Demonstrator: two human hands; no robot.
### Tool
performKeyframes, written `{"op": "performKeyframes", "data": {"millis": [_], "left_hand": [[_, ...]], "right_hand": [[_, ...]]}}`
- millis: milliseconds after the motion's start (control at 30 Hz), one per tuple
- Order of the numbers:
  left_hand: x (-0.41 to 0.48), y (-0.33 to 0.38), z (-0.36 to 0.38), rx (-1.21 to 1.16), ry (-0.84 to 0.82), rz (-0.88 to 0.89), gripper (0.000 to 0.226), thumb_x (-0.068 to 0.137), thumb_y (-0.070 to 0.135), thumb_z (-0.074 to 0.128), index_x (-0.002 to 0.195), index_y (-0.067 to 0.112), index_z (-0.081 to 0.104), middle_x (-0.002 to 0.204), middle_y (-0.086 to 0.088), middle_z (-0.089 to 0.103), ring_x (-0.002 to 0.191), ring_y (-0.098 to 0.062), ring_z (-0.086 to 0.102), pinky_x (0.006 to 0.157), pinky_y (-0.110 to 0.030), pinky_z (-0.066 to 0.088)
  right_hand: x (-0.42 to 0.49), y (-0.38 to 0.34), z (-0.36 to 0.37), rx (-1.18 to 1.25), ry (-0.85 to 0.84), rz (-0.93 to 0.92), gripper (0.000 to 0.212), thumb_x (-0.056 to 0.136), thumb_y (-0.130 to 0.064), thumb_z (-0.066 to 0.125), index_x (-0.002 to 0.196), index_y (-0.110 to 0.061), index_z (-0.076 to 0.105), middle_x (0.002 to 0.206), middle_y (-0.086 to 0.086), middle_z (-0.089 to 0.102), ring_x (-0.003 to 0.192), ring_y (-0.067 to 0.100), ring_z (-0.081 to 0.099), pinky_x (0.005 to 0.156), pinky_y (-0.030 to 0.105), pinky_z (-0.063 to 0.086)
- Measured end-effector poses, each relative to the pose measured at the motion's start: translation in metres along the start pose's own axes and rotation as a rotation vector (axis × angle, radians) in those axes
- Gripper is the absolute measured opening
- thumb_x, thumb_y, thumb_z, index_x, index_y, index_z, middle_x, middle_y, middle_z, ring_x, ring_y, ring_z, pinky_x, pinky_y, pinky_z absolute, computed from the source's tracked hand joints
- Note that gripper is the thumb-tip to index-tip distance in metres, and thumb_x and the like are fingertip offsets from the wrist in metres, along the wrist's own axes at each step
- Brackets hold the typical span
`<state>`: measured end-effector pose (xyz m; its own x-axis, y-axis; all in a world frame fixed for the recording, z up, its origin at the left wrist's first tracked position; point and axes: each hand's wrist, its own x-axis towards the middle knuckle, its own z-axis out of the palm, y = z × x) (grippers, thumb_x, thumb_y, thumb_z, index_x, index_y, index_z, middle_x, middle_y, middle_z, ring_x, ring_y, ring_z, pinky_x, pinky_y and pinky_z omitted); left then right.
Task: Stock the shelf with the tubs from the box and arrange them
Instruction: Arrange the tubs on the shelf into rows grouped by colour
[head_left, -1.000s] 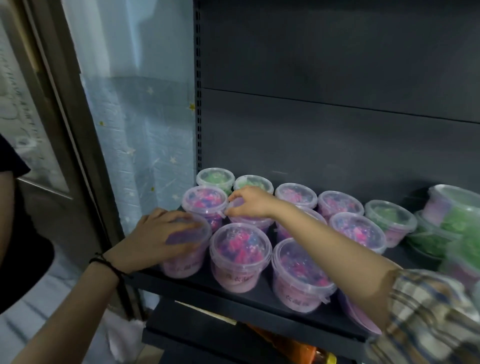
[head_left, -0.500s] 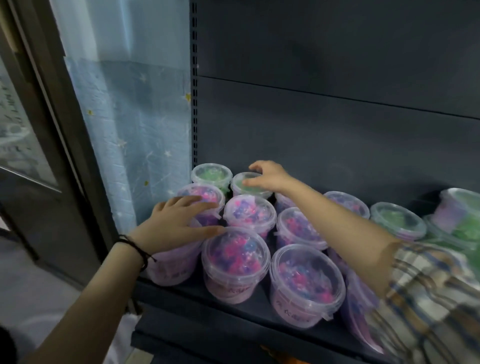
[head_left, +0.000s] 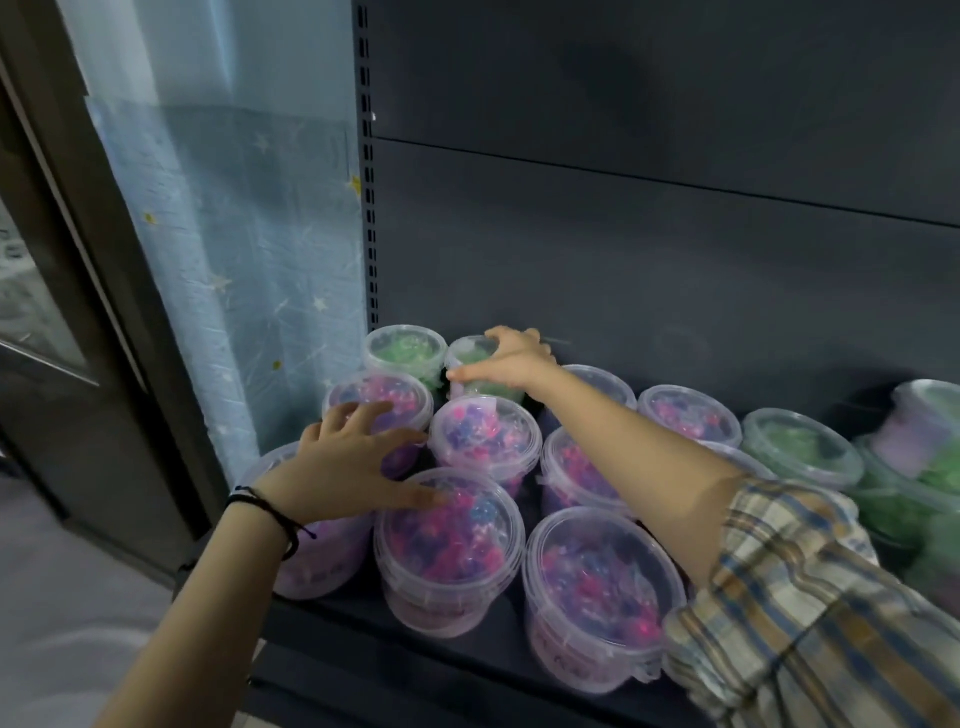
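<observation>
Far left on the shelf (head_left: 478, 660), the right hand (head_left: 511, 358) curls its fingers round a green tub (head_left: 470, 353); the left hand (head_left: 343, 467), fingers spread flat, steadies nearer pink tubs (head_left: 457, 535). A gentle slide looks safest.

Tubs (head_left: 452, 535) stand about three rows deep on the shelf (head_left: 441, 670), against the back panel (head_left: 649, 286). The left hand (head_left: 343, 467) rests on the front corner tub (head_left: 311, 556), fingers reaching the tubs at its 12 and 3 o'clock. At 1 o'clock from it, the right hand (head_left: 506, 364) grips a back tub (head_left: 470, 353). A curtain (head_left: 234, 260) hangs at 9 o'clock of the rows. At 3 o'clock more tubs (head_left: 909, 467) seem piled, some tipped.
</observation>
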<state>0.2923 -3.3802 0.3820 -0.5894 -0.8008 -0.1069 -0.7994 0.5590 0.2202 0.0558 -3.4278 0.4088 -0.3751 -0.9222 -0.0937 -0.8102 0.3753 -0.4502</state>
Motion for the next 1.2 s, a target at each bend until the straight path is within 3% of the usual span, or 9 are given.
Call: {"op": "performKeyframes", "data": {"millis": [200,333,400,567,667,767,933,1067,1200], "left_hand": [[-0.002,0.001,0.002,0.002,0.018,0.025,0.098,0.029,0.103,0.011,0.122,0.077,0.002,0.155,0.010,0.011,0.144,-0.024,0.005,0.113,-0.049,0.016],[-0.008,0.004,-0.003,-0.026,-0.031,0.012,0.082,0.033,0.101,0.018,0.111,0.083,0.003,0.156,0.009,0.008,0.144,-0.024,0.002,0.114,-0.048,0.013],[-0.010,0.005,-0.004,-0.018,-0.029,0.026,0.086,0.032,0.102,0.016,0.115,0.082,0.005,0.157,0.009,0.007,0.145,-0.024,0.002,0.114,-0.046,0.010],[-0.015,0.017,-0.007,-0.023,0.003,0.099,0.092,0.042,0.087,0.017,0.132,0.066,0.020,0.158,0.011,0.002,0.145,-0.017,-0.006,0.116,-0.042,0.000],[-0.014,0.029,0.001,-0.033,0.107,0.201,0.084,0.051,0.077,0.017,0.132,0.061,0.029,0.155,0.015,0.017,0.144,-0.014,0.007,0.116,-0.042,0.007],[-0.017,0.043,0.008,-0.134,0.166,0.309,0.087,0.052,0.093,0.016,0.129,0.058,0.039,0.148,0.020,0.030,0.141,-0.010,0.019,0.116,-0.044,0.011],[-0.032,0.062,0.017,-0.083,0.111,0.341,0.107,0.042,0.100,-0.003,0.133,0.058,0.032,0.153,0.018,0.022,0.143,-0.009,0.010,0.114,-0.042,0.004],[-0.040,0.067,0.024,-0.018,0.103,0.341,0.112,0.040,0.099,-0.007,0.137,0.056,0.027,0.158,0.009,0.013,0.146,-0.016,0.004,0.115,-0.044,0.006],[-0.043,0.069,0.027,0.001,0.144,0.332,0.112,0.039,0.099,-0.008,0.137,0.056,0.028,0.158,0.008,0.015,0.146,-0.016,0.006,0.115,-0.043,0.010]], "right_hand": [[-0.019,0.009,-0.044,0.152,0.204,-0.075,0.084,0.063,-0.065,0.076,0.137,-0.034,0.048,0.145,0.006,0.030,0.134,0.030,0.034,0.112,0.037,0.033],[-0.056,0.030,-0.083,0.275,0.296,-0.106,0.096,0.042,-0.074,0.075,0.129,-0.036,0.056,0.142,0.001,0.039,0.130,0.021,0.044,0.109,0.036,0.039],[-0.080,0.049,-0.100,0.321,0.345,-0.112,0.099,0.035,-0.076,0.075,0.124,-0.034,0.060,0.136,-0.003,0.049,0.123,0.014,0.051,0.106,0.034,0.043],[-0.143,0.112,-0.131,0.273,0.462,-0.030,0.076,0.060,-0.055,0.083,0.126,-0.027,0.060,0.137,-0.002,0.052,0.125,0.013,0.050,0.108,0.030,0.040],[-0.173,0.144,-0.138,0.126,0.512,0.122,0.084,0.052,-0.066,0.078,0.126,-0.032,0.060,0.141,0.007,0.048,0.131,0.024,0.045,0.111,0.039,0.036],[-0.200,0.168,-0.136,-0.034,0.454,0.234,0.083,0.058,-0.066,0.075,0.131,-0.030,0.057,0.140,0.012,0.048,0.133,0.027,0.042,0.113,0.041,0.031],[-0.231,0.193,-0.117,0.005,0.457,0.319,0.091,0.055,-0.074,0.068,0.133,-0.030,0.054,0.151,0.010,0.035,0.139,0.026,0.034,0.116,0.039,0.026],[-0.242,0.204,-0.115,-0.038,0.507,0.398,0.087,0.059,-0.074,0.065,0.133,-0.029,0.053,0.140,0.012,0.047,0.131,0.031,0.043,0.110,0.044,0.034],[-0.259,0.206,-0.115,-0.192,0.509,0.461,0.083,0.061,-0.072,0.068,0.132,-0.031,0.053,0.142,0.017,0.039,0.133,0.038,0.034,0.109,0.044,0.029]]}}
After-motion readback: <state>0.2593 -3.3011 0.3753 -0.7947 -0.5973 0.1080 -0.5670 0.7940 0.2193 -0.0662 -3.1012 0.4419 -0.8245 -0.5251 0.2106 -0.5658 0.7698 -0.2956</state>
